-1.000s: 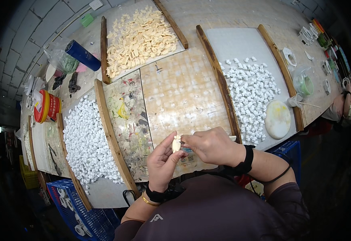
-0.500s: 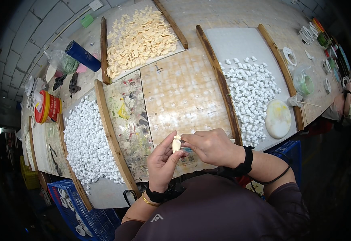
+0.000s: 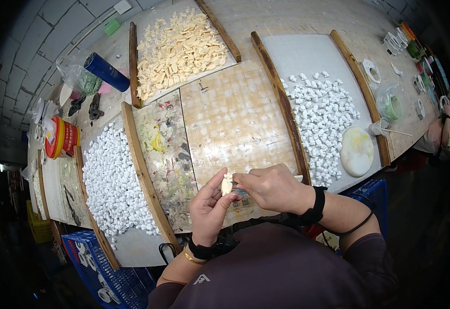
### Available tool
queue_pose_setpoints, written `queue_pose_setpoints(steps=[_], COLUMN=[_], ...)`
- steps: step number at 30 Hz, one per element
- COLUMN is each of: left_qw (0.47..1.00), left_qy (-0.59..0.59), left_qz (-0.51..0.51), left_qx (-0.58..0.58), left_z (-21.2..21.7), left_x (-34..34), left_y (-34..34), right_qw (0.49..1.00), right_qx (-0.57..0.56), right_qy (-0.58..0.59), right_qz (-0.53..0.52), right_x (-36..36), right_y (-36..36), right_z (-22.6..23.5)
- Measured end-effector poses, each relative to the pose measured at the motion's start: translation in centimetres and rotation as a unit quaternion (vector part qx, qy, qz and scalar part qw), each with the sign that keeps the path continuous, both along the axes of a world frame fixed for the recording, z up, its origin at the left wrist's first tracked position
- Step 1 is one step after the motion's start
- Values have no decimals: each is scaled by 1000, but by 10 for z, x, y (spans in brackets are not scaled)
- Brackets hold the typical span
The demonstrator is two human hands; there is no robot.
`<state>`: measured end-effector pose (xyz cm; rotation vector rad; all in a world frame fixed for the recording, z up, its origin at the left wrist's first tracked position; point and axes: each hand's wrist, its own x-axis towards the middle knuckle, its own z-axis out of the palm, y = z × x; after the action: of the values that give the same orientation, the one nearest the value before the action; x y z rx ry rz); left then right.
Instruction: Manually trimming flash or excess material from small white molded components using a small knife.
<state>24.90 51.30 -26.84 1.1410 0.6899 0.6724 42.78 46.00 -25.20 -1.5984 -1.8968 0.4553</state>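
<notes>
Near the front edge of the table, my left hand [image 3: 208, 208] is closed around a small cream-coloured figurine piece [image 3: 227, 185], holding it upright between thumb and fingers. My right hand [image 3: 274, 186] is pinched against the right side of this piece. A small dark tip shows at its fingertips, and a pale end [image 3: 298, 178] pokes out behind the knuckles, like a slim hand tool with a pale handle. Most of that tool is hidden in the fist, so its exact kind cannot be made out.
Cream pieces [image 3: 183, 51] are heaped on a board at the back. Small white pieces lie on boards left [image 3: 114, 180] and right [image 3: 323, 113], between wooden strips [image 3: 145, 177]. A round white slab [image 3: 357, 152], blue bottle [image 3: 106, 72] and red bucket [image 3: 68, 138] stand around.
Hardly anything differs. Both hands stay together at the figurine piece, with only a very slight shift of the right fingers.
</notes>
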Motion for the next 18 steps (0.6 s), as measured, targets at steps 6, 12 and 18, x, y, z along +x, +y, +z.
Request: queue_pose_setpoints(steps=[6,12,18], left_qw=[1000,1000,1000], left_qy=[-10,-4,6], left_qz=[-3,-3,2], left_qx=[-3,0,-4], left_z=[1,5,7], left_x=[0,1,3], left_y=[1,2,2], right_qw=[1000,999,993], right_qx=[14,46,90], right_qy=[-9,14,-61], right_qz=[21,-2,-55], right_x=[2,1,-3], right_y=[0,0,0], right_z=[-1,-4,0])
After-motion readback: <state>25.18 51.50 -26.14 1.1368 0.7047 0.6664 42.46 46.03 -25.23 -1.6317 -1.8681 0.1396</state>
